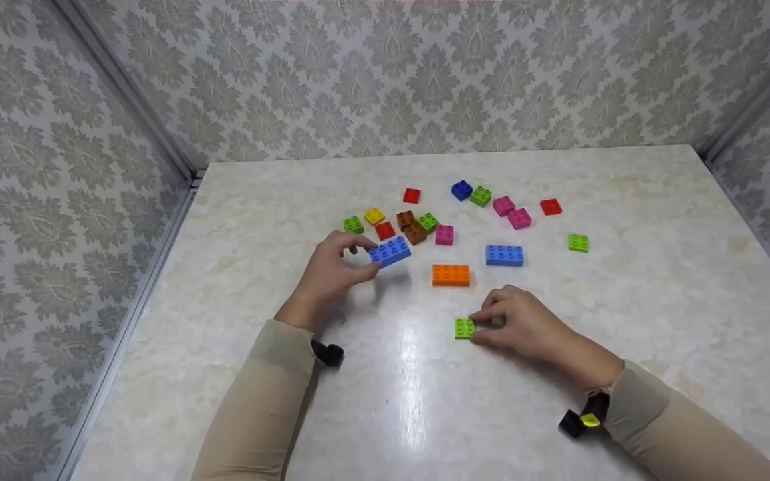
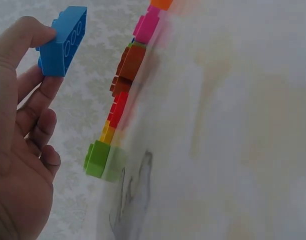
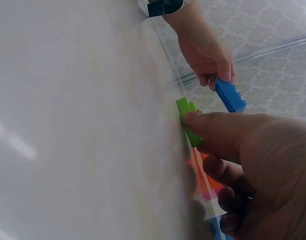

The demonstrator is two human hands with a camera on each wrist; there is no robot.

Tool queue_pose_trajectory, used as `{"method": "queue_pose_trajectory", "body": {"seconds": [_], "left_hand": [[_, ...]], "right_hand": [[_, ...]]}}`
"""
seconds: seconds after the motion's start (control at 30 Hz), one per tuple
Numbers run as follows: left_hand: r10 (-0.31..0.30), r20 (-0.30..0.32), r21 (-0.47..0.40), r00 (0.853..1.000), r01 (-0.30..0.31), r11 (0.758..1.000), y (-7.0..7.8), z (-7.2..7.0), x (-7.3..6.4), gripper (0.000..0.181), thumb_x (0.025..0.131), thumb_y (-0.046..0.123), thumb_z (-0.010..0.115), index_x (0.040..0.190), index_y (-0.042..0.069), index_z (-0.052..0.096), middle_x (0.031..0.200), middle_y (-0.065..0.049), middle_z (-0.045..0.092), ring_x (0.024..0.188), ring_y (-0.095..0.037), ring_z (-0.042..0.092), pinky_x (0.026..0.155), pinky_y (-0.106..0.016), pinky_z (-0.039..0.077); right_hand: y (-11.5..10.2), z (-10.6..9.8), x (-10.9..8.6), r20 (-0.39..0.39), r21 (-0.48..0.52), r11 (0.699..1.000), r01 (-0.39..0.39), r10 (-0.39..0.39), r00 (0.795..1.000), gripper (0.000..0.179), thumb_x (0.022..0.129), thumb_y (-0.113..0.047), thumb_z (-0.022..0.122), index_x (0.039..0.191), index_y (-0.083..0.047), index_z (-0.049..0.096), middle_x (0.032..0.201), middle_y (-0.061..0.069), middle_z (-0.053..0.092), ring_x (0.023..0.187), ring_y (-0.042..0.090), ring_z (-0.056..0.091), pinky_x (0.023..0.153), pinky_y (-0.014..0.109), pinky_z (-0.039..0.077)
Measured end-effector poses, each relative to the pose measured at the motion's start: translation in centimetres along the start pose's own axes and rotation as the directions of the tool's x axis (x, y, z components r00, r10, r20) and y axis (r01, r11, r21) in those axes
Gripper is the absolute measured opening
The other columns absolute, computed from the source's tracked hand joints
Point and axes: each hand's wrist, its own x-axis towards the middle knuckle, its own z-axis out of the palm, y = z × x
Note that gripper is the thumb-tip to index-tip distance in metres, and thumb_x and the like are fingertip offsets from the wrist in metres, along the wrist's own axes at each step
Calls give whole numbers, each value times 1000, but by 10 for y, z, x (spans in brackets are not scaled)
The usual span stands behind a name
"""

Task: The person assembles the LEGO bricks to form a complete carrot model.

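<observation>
In the head view my left hand (image 1: 331,270) pinches a long blue toy brick (image 1: 390,251) between thumb and fingers and holds it above the table. The left wrist view shows the hollow underside of that blue brick (image 2: 67,42). My right hand (image 1: 525,327) pinches a flat light-green brick (image 1: 463,328) by its right edge, at or close to the tabletop. In the right wrist view the thumb lies against the green brick (image 3: 189,122). An orange brick (image 1: 450,274) and a second blue brick (image 1: 504,254) lie on the table beyond the right hand.
Farther back on the table (image 1: 224,267) lie several small bricks: yellow (image 1: 374,216), brown (image 1: 406,220), dark blue (image 1: 461,190), pink (image 1: 519,218), red (image 1: 550,206) and green (image 1: 578,242). A patterned wall (image 1: 392,80) stands behind the table.
</observation>
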Motion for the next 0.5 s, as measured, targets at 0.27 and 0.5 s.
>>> {"method": "queue_pose_trajectory", "body": {"seconds": [0.27, 0.5], "left_hand": [[114, 75, -16, 991, -113, 993, 10, 15, -2, 30, 93, 21, 92, 121, 17, 84, 123, -3, 78, 115, -29, 60, 105, -48, 47], [196, 184, -31, 963, -194, 981, 21, 28, -8, 30, 92, 22, 92, 120, 17, 83, 120, -3, 79, 113, -29, 60, 103, -48, 47]], "right_hand": [[1, 0, 0, 10, 18, 1000, -18, 18, 1000, 34, 94, -33, 94, 126, -23, 89, 101, -8, 72, 96, 16, 57, 84, 29, 45], [0, 0, 1, 3, 6, 1000, 4, -4, 1000, 32, 95, -32, 93, 125, -22, 89, 98, -9, 72, 94, 15, 58, 83, 29, 46]]}}
